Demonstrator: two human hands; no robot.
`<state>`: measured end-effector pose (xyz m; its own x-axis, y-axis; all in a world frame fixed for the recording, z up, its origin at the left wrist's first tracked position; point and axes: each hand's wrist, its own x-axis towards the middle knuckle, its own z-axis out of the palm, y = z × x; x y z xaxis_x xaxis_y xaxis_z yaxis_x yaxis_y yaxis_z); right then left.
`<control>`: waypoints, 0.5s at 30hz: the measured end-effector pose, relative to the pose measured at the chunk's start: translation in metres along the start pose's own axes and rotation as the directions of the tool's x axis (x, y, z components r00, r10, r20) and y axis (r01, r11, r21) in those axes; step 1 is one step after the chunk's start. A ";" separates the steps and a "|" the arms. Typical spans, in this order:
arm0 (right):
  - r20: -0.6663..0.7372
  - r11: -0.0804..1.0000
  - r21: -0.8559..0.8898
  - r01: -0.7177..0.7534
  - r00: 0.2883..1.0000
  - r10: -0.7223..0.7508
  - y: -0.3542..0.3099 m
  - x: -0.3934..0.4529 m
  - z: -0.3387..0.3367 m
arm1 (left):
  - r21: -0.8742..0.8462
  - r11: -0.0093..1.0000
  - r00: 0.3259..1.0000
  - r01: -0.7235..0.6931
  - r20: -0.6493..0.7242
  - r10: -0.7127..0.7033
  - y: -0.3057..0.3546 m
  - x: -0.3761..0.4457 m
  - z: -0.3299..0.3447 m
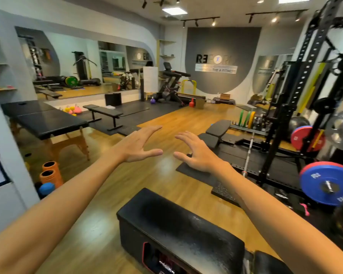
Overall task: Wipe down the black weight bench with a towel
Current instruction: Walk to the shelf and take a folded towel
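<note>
A black padded weight bench (178, 230) lies right below me at the bottom centre, its top showing a dull, smudged patch. My left hand (136, 144) and my right hand (196, 152) are stretched out in front of me above the wooden floor, well beyond the bench. Both have straight, spread fingers and hold nothing. No towel is visible anywhere in the view.
A black massage table (46, 121) stands at the left, a flat bench (103, 111) behind it. An adjustable bench (216, 133) and a power rack (297, 107) with a blue plate (325, 184) fill the right. Orange foam rollers (51, 172) sit at the lower left.
</note>
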<state>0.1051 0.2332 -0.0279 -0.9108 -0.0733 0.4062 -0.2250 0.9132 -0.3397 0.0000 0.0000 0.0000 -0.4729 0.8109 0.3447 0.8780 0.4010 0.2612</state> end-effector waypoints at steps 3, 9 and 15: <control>0.133 0.998 0.020 0.062 0.989 -0.064 -0.024 0.043 0.037 | 0.093 0.989 0.990 0.113 0.074 -0.120 -0.050 -0.016 -0.011; 0.322 0.990 0.040 0.138 0.936 -0.143 -0.075 0.147 0.116 | 0.206 0.955 0.950 0.214 0.183 -0.252 -0.153 -0.051 -0.045; 0.460 0.988 0.047 0.145 0.875 -0.151 -0.113 0.242 0.174 | 0.288 0.894 0.872 0.344 0.254 -0.418 -0.253 -0.065 -0.075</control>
<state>-0.1503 0.0423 -0.0386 -0.9223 -0.3861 0.0159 -0.3709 0.8730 -0.3166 -0.1969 -0.1863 -0.0204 -0.7607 0.6480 -0.0378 0.6430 0.7603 0.0921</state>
